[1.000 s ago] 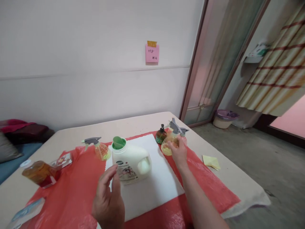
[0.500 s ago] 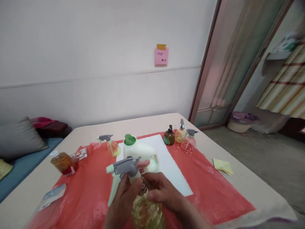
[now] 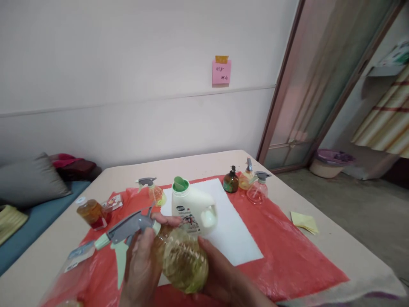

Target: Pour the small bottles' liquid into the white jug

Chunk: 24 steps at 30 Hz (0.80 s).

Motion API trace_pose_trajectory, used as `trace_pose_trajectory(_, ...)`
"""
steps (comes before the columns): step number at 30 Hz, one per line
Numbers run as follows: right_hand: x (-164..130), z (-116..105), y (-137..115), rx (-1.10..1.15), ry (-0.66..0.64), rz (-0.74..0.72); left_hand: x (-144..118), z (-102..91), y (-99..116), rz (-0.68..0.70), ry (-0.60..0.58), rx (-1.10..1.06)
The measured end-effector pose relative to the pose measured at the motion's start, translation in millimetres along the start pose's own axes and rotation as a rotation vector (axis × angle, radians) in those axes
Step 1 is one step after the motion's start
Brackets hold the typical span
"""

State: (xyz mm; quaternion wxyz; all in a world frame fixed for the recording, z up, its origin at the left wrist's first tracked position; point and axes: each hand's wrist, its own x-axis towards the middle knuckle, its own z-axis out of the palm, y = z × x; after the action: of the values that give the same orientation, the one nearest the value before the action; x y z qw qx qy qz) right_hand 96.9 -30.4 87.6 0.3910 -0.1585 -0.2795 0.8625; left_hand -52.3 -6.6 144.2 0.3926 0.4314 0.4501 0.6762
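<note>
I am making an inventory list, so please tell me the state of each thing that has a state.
Held spray bottle: tilted, gripped by both hands, yellow liquid inside.
Left hand: closed at the bottle neck.
Right hand: cupping the bottle body.
Jug: upright, open, cap not seen.
Brown pump bottle: upright.
Pink spray bottle: upright.
Amber bottle: upright, capped.

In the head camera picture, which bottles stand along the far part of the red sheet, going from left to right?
Amber bottle → small yellow spray bottle → white jug → dark green pump bottle → pink spray bottle.
</note>
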Motion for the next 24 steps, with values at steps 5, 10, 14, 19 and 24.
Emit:
trace_pose_trajectory(5, 3.1, 7.3, 3.2, -0.362, 0.216, -0.398, 0.7, 0.1, -5.9, -0.068, 0.03, -0.054)
trace_pose_trajectory(10, 0.7, 2.3, 11.4, -0.579, 0.316, -0.659, -1.2, 5.5, -2.1, -0.082, 0.125, -0.107)
trace_pose_trajectory(14, 4.8, -0.8, 5.2, -0.187, 0.204, -0.193, 3.5, 5.7, 1.8, -0.045, 0.18, -0.216)
trace_pose_trajectory(19, 6.3, -3.6, 3.3, -0.065, 0.121, -0.092, 9.6, 4.2, 0.5, 0.026, 0.162, -0.343)
trace_pose_trajectory(24, 6.3, 1.2, 3.2, -0.07, 0.239, -0.299, 10.5, 5.3, -1.7, -0.006, 0.192, -0.396)
